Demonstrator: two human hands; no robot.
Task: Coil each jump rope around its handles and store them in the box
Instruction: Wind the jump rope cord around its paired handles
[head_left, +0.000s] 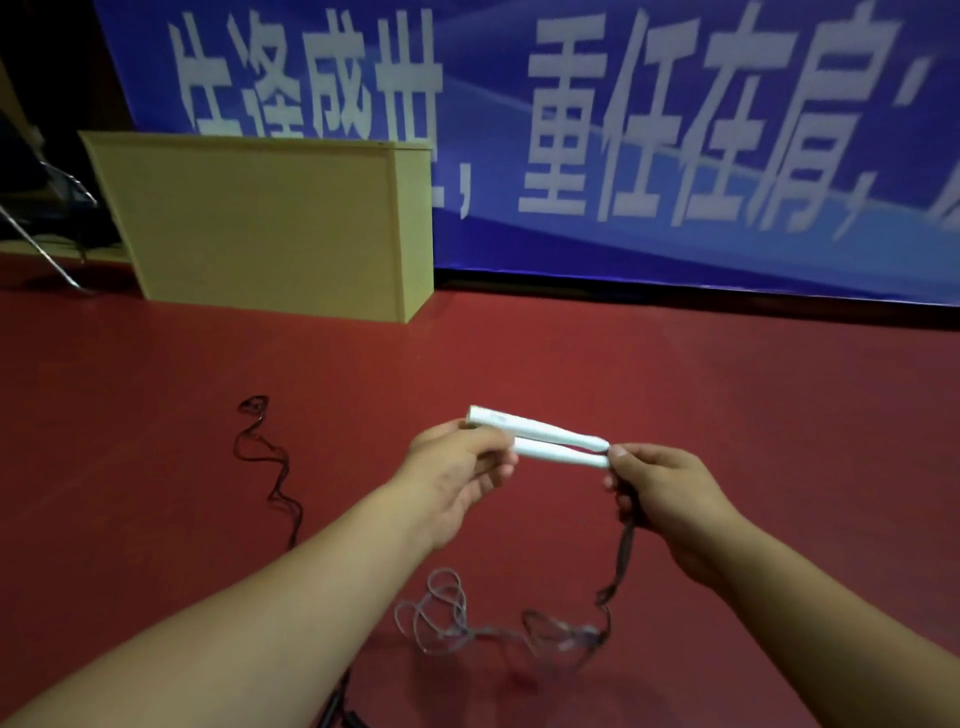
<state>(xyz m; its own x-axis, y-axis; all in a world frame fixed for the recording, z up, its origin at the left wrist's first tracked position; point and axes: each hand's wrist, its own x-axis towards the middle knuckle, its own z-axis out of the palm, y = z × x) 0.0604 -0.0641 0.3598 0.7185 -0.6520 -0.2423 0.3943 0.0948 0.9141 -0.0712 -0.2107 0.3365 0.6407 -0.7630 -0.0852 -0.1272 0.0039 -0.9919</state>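
A: Red floor (675, 395), glossy, runs across the whole lower view. Backdrop: blue banner (675, 156) with large white characters. Next item down?

B: Yellow box (260, 223), standing on the floor at upper left, against the banner. It looks like the store for the task; whether its top is open I cannot tell. It sits well apart from the hands, ahead and to the left.

A: Ropes?

B: Two entries. Dark rope (270, 467), snaking loose on the floor at left, untouched. Grey rope (457, 618), tangled in loops on the floor near the person, rising as a blurred strand to the right hand (670, 493).

A: Handles?

B: White handles (545, 441), a pair, side by side and touching, held in the air between the hands. Long axis runs left to right, tilted slightly down toward the right.

A: Grips?

B: Left hand (457, 467): fingers curled round the left ends of the pair. Right hand: thumb and fingertips pinch the rope just at the right ends of the handles, the cord trailing down from the palm.

A: Judgement on the coming move?

B: Coiling is not yet begun. The slack hangs below and on the right, so the right hand is nearer to feed turns across the axis while the left steadies the pair.
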